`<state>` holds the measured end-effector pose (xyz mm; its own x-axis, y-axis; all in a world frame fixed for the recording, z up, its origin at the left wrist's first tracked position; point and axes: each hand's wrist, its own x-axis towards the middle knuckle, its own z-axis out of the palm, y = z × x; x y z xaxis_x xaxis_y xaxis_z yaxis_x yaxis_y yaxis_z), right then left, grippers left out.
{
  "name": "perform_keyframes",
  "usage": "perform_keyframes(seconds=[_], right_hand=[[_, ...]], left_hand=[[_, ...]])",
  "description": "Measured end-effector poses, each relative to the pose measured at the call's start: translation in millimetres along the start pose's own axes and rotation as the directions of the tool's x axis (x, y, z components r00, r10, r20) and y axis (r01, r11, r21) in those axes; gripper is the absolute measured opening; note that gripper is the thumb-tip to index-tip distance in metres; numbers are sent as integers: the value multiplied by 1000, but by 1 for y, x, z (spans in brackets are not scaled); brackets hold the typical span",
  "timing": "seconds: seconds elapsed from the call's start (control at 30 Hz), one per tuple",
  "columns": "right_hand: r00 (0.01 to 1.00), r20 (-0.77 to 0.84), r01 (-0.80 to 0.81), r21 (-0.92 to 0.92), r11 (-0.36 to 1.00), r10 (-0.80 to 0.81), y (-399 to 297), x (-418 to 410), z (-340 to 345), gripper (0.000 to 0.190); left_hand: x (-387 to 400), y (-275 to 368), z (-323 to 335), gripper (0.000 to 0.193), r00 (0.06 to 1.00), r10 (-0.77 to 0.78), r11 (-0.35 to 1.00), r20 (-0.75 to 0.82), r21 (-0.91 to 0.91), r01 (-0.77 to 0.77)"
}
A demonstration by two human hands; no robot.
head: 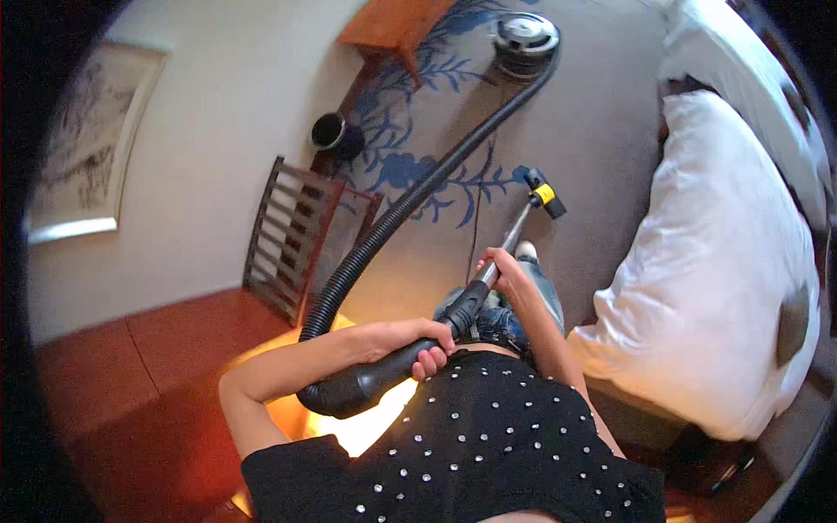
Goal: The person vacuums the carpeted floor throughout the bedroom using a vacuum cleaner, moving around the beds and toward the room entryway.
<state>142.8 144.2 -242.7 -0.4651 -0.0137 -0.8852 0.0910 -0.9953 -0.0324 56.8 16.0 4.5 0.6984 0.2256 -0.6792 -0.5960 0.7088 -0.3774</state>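
Note:
My left hand (pixel 431 353) is wrapped around the black handle (pixel 366 382) of a vacuum cleaner hose, close to my waist. Farther forward, my right hand (pixel 503 268) grips the metal wand (pixel 516 225) of the vacuum. The wand slants away from me to a black floor nozzle (pixel 546 195) with a yellow band, on the carpet just ahead of my shoe (pixel 526 250). A ribbed black hose (pixel 405 206) arcs from the handle to the canister (pixel 525 42), which has a silvery top and stands on the carpet ahead.
To the right is a bed with a rumpled white duvet (pixel 706 261). At the left stand a slatted wooden rack (pixel 284 242), a dark bin (pixel 337 136) and wooden furniture (pixel 392 26). A hanging scroll (pixel 98 137) is on the wall. A bright lamp (pixel 359 425) glows beside me.

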Motion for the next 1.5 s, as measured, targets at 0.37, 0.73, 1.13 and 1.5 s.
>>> perform_keyframes(seconds=[0.37, 0.73, 1.13, 1.5], right_hand=[[982, -26, -163, -601, 783, 185, -42, 56, 107, 13], [1000, 31, 31, -935, 354, -6, -96, 155, 116, 17], [992, -114, -110, -989, -95, 44, -21, 132, 78, 15], [796, -371, -397, -916, -49, 479, 70, 26, -27, 16]], left_hand=[[24, -3, -12, 16, 841, 531, 820, -100, -188, -540], [146, 145, -86, 16, 644, 764, 550, -34, -486, -679], [169, 34, -92, 14, 461, 885, 350, 60, -739, -575], [235, -152, -74, 12, 477, 877, 361, 60, -737, -571]])
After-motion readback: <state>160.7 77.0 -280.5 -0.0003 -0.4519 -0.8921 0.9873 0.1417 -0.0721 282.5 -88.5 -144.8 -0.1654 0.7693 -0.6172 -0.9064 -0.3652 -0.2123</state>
